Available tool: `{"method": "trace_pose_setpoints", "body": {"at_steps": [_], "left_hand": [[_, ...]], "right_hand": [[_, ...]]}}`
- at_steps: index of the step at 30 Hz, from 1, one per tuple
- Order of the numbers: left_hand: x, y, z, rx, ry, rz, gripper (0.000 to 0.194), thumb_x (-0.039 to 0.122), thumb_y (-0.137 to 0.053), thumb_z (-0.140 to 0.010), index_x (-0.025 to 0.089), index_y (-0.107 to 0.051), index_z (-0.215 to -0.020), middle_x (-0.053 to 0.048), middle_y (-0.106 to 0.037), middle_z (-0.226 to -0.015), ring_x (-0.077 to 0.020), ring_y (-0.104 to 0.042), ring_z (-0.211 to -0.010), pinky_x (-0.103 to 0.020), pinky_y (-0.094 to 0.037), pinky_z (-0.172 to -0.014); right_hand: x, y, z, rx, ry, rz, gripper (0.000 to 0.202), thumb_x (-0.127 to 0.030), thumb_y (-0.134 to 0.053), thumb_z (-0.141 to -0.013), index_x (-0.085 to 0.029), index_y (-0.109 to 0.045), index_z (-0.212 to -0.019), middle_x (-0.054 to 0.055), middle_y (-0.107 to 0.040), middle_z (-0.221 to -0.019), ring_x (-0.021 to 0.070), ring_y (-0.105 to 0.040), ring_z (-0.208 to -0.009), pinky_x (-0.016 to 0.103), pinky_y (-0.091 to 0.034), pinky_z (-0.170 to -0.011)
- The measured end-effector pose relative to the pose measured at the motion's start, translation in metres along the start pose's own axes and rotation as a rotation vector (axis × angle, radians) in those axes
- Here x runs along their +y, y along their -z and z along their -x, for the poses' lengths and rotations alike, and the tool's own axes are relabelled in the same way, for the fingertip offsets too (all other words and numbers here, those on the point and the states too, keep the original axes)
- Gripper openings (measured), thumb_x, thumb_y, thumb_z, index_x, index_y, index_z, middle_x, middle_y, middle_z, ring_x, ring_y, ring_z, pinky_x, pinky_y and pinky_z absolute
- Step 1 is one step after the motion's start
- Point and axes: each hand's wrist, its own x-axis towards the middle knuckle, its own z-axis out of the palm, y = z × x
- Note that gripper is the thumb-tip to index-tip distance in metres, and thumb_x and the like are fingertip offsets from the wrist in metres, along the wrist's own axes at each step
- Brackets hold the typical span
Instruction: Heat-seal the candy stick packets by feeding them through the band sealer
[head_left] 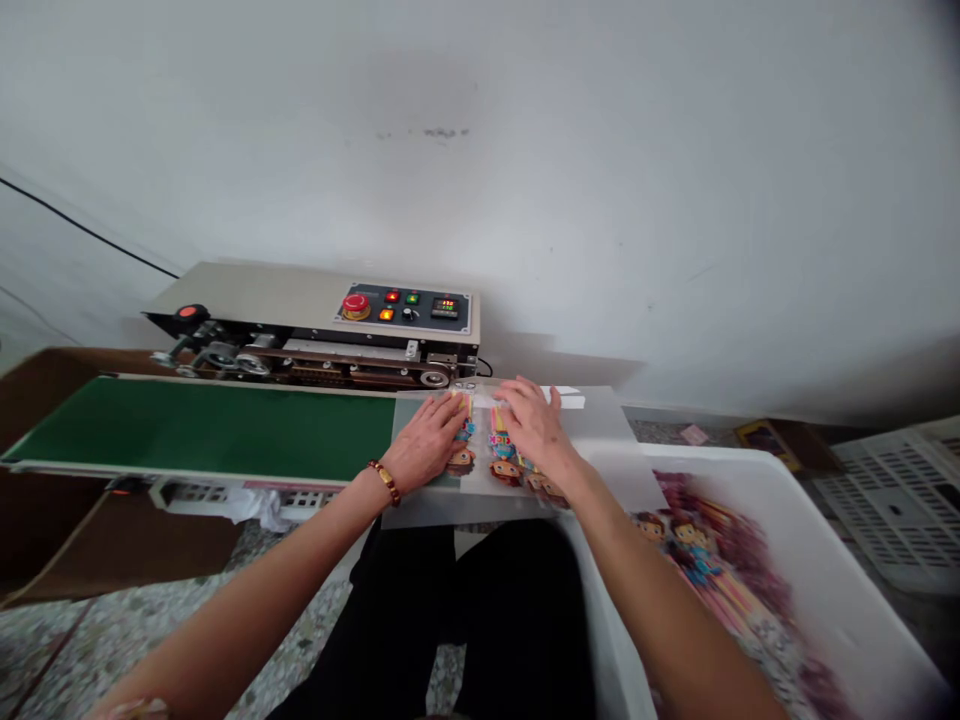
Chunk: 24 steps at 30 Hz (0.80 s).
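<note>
My left hand (429,440) lies with fingers stretched out over the left edge of a clear plastic packet (463,458) with cartoon print and pale sticks inside. My right hand (531,425) rests with fingers spread and slightly bent over further packets (504,466) of the same kind, partly hidden beneath it. These lie side by side on a translucent sheet (600,430). Just left of and behind my hands stands a band sealing machine (300,300) with lit buttons, and its green conveyor belt (225,425) reaches up to the sheet.
At the right, a white foam box (757,470) holds many more packets (701,545). White plastic crates (892,500) stand beyond it. A cardboard box (90,540) sits under the belt's left end. A pale wall (600,200) closes off the back.
</note>
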Motion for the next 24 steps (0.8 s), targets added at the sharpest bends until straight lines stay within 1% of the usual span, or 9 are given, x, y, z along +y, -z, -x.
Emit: {"method": "trace_pose_setpoints", "body": {"at_steps": [3, 6, 10, 13, 15, 16, 19, 21, 24], "left_hand": [[-0.004, 0.004, 0.001, -0.007, 0.013, 0.015, 0.051, 0.026, -0.052, -0.100, 0.015, -0.045, -0.149, -0.018, -0.048, -0.156, -0.0329, -0.040, -0.150, -0.059, -0.035, -0.124], [-0.020, 0.010, 0.014, 0.000, 0.038, 0.024, 0.051, 0.029, -0.051, -0.100, 0.016, -0.047, -0.149, -0.018, -0.048, -0.156, -0.0319, -0.042, -0.148, -0.058, -0.034, -0.124], [-0.060, 0.029, 0.045, -0.027, 0.076, 0.039, 0.051, 0.034, -0.049, -0.100, 0.019, -0.048, -0.148, -0.017, -0.049, -0.156, -0.0309, -0.045, -0.146, -0.059, -0.035, -0.122], [-0.073, 0.045, 0.057, -0.004, 0.180, -0.045, 0.045, 0.033, -0.050, -0.098, 0.023, -0.056, -0.141, -0.016, -0.056, -0.150, -0.0357, -0.048, -0.143, -0.071, -0.028, -0.120], [-0.061, 0.047, 0.051, 0.055, 0.216, -0.108, 0.038, 0.029, -0.052, -0.097, 0.023, -0.062, -0.133, -0.016, -0.061, -0.143, -0.0368, -0.051, -0.140, -0.074, -0.023, -0.121], [-0.048, 0.044, 0.044, 0.076, 0.199, -0.111, 0.036, 0.027, -0.051, -0.097, 0.022, -0.063, -0.130, -0.016, -0.063, -0.141, -0.0349, -0.053, -0.138, -0.071, -0.023, -0.122], [-0.003, 0.023, 0.015, 0.067, 0.076, -0.035, 0.037, 0.021, -0.045, -0.100, 0.018, -0.059, -0.134, -0.015, -0.062, -0.142, -0.0270, -0.055, -0.137, -0.056, -0.032, -0.125], [0.019, 0.008, -0.002, 0.045, 0.035, 0.000, 0.042, 0.022, -0.045, -0.101, 0.014, -0.052, -0.141, -0.017, -0.057, -0.148, -0.0278, -0.050, -0.142, -0.054, -0.035, -0.124], [0.025, -0.005, -0.010, 0.024, 0.031, 0.023, 0.048, 0.023, -0.048, -0.100, 0.014, -0.045, -0.147, -0.018, -0.053, -0.152, -0.0287, -0.046, -0.146, -0.055, -0.035, -0.124]], "right_hand": [[0.015, 0.008, 0.020, -0.082, 0.099, 0.089, 0.038, -0.016, -0.042, -0.099, -0.026, -0.068, -0.124, 0.008, -0.060, -0.147, 0.0302, -0.042, -0.145, 0.071, -0.019, -0.117], [0.020, 0.011, 0.028, -0.151, 0.188, 0.163, 0.039, -0.018, -0.043, -0.099, -0.026, -0.064, -0.131, 0.008, -0.056, -0.151, 0.0320, -0.041, -0.146, 0.075, -0.015, -0.116], [0.008, 0.007, 0.021, -0.144, 0.243, 0.202, 0.038, -0.020, -0.042, -0.101, -0.023, -0.064, -0.131, 0.010, -0.057, -0.150, 0.0323, -0.043, -0.143, 0.076, -0.011, -0.118], [-0.006, -0.002, 0.009, -0.124, 0.273, 0.175, 0.037, -0.021, -0.041, -0.102, -0.024, -0.064, -0.131, 0.009, -0.058, -0.149, 0.0311, -0.043, -0.143, 0.075, -0.008, -0.119], [-0.014, -0.009, 0.004, -0.110, 0.273, 0.136, 0.039, -0.022, -0.040, -0.103, -0.024, -0.062, -0.135, 0.009, -0.056, -0.150, 0.0310, -0.042, -0.144, 0.075, -0.007, -0.120], [-0.016, -0.011, 0.003, -0.098, 0.268, 0.120, 0.040, -0.023, -0.040, -0.103, -0.023, -0.060, -0.137, 0.010, -0.056, -0.151, 0.0313, -0.042, -0.144, 0.075, -0.007, -0.119], [-0.013, -0.012, 0.008, -0.056, 0.235, 0.105, 0.042, -0.025, -0.039, -0.105, -0.023, -0.055, -0.143, 0.012, -0.054, -0.152, 0.0317, -0.042, -0.144, 0.075, -0.008, -0.119], [-0.006, -0.008, 0.015, -0.062, 0.199, 0.113, 0.042, -0.026, -0.039, -0.105, -0.024, -0.053, -0.145, 0.012, -0.054, -0.153, 0.0313, -0.042, -0.145, 0.075, -0.009, -0.119], [0.006, -0.002, 0.025, -0.101, 0.151, 0.123, 0.041, -0.027, -0.040, -0.105, -0.024, -0.055, -0.143, 0.011, -0.053, -0.154, 0.0314, -0.041, -0.146, 0.075, -0.012, -0.118]]}}
